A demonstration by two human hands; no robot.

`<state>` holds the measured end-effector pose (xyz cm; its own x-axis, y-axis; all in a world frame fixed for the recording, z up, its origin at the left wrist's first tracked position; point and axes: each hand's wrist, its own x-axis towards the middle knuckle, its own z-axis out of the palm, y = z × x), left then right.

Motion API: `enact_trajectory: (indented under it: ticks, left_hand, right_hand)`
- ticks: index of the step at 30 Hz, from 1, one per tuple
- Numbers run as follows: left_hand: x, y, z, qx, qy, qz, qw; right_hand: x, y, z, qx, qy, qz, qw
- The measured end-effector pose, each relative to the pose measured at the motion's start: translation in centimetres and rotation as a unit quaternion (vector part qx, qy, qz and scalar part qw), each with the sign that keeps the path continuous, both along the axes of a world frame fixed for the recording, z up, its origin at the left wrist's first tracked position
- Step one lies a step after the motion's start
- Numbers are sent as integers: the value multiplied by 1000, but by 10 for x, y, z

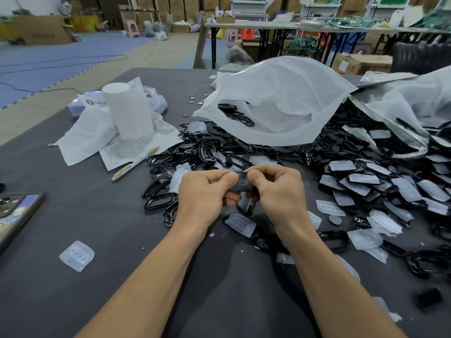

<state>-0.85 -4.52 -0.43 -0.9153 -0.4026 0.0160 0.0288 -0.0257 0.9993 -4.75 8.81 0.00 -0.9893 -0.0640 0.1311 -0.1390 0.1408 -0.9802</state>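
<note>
Both hands pinch one small black plastic piece. The left hand has its grip tight on the left end, with the thumb on top and the fingers curled under. The right hand has its grip tight on the right end in the same way. The piece is held up over the dark bench, between the two hands. Just below it lies a clear soft pad with three bumps. Behind the hands is a big pile of black frames. A white bag lies open on the pile. To the left, a pen rests on a paper sheet. A phone lies at the left edge.
</note>
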Motion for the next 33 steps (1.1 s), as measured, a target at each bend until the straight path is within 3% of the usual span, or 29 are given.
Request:
enact_trajectory:
  ticks: [4, 10, 17, 20, 27, 33]
  left_hand:
    - [3, 1, 2, -3, 1, -22, 1000]
    - [3, -3, 6, 23, -29, -32, 999]
    - [2, 0, 6, 38, -8, -5, 999]
    - [3, 1, 7, 45, 0, -31, 998]
    - [2, -15, 7, 72, -53, -54, 994]
    - [2, -16, 4, 13, -63, -102, 993]
  right_hand:
    - [1, 0, -1, 39, 20, 0, 999]
    - [-2, 1, -1, 21, -4, 16, 1000]
    - [-4, 4, 3, -27, -43, 60, 997]
    - [-1, 3, 3, 2, -24, 57, 998]
    - [-6, 6, 2, -21, -40, 31, 998]
    - [-6, 7, 4, -33, -39, 42, 998]
